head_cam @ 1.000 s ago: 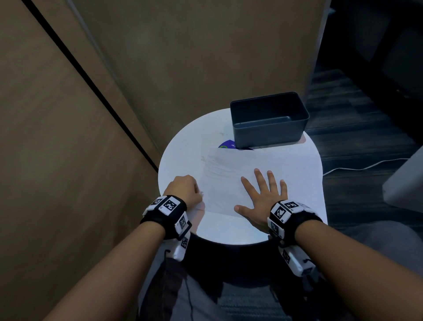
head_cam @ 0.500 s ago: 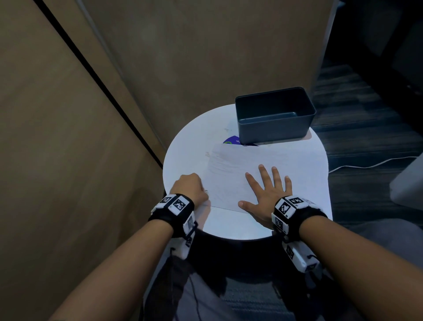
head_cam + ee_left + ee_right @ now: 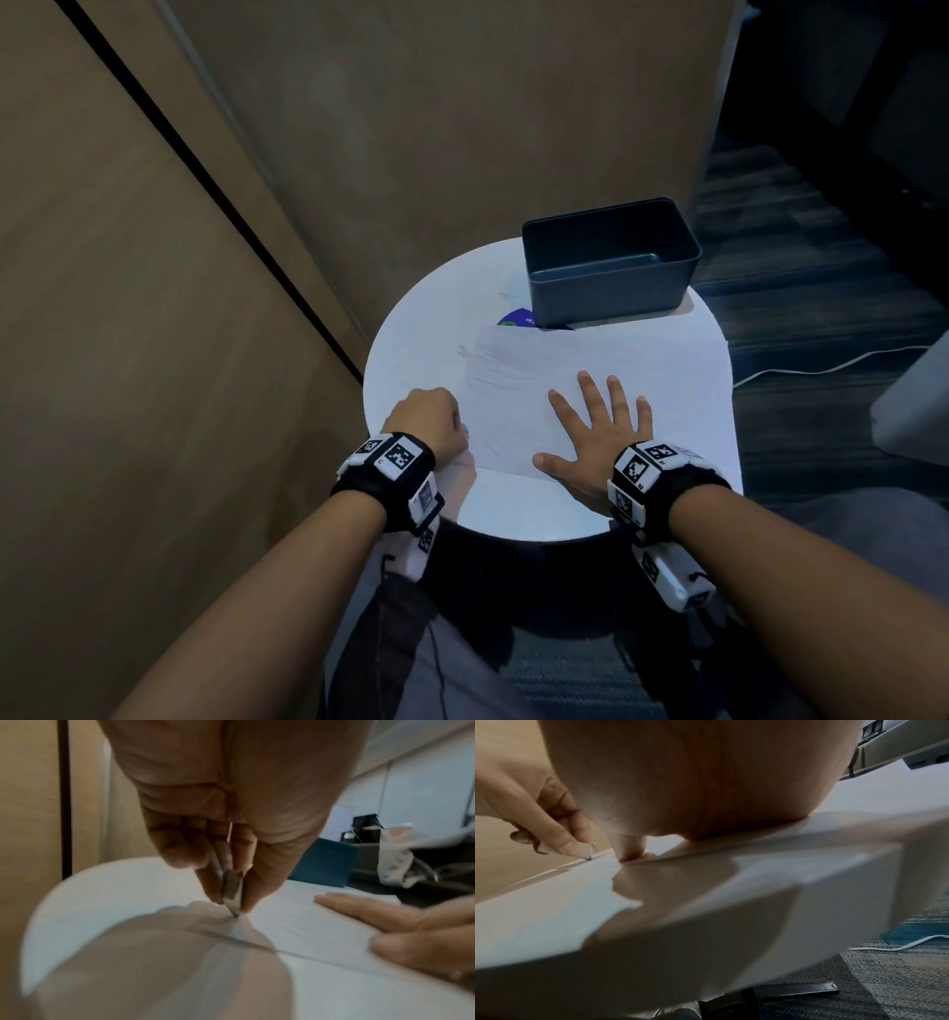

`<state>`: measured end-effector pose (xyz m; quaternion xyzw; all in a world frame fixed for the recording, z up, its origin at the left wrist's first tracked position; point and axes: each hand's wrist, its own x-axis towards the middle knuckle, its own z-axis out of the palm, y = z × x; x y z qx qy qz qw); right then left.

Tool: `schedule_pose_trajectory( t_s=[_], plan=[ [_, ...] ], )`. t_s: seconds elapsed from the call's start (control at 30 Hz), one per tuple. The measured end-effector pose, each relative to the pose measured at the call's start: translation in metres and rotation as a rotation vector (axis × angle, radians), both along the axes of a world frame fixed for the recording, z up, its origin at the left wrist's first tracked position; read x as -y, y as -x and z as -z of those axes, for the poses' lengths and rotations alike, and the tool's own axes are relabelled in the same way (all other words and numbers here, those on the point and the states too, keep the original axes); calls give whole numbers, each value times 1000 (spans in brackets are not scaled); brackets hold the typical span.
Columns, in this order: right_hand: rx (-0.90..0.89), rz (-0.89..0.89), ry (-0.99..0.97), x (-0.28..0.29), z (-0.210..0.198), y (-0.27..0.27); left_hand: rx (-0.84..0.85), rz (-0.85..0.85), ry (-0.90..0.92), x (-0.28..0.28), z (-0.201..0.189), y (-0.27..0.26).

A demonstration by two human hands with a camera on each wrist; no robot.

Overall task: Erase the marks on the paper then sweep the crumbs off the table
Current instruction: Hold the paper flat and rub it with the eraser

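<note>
We see a sheet of white paper [image 3: 590,390] lying flat on a round white table [image 3: 426,329], which serves as our landmark. The paper covers the middle and right of the tabletop, its near edge a little back from the table's near rim. Faint grey streaks remain on the paper's left part.

The left hand [image 3: 429,419] pinches a small grey eraser [image 3: 232,892] between thumb and fingertips, its tip touching the paper at the near-left corner. Over the last second this hand has slid slightly toward the table's near rim, so we judge the rubbing is working down the paper's left edge. The right hand [image 3: 598,429] has stayed put, fingers spread flat, pressing the paper's near edge to pin it.

We judge erasing is unfinished and sweeping has not begun. A few pale specks, perhaps crumbs [image 3: 462,351], lie on the table just left of the paper.

At the table's far edge stands a dark bin [image 3: 611,257], with a purple object [image 3: 516,318] peeking out beside it.
</note>
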<state>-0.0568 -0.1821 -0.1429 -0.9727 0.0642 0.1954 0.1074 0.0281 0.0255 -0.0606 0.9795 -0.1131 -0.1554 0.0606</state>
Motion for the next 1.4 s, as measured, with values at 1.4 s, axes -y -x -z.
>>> schedule_pose_trajectory(
  t_s=[1.4],
  plan=[
    [22, 7, -14, -3, -1, 3, -63, -124, 169, -1, 7, -3]
  ],
)
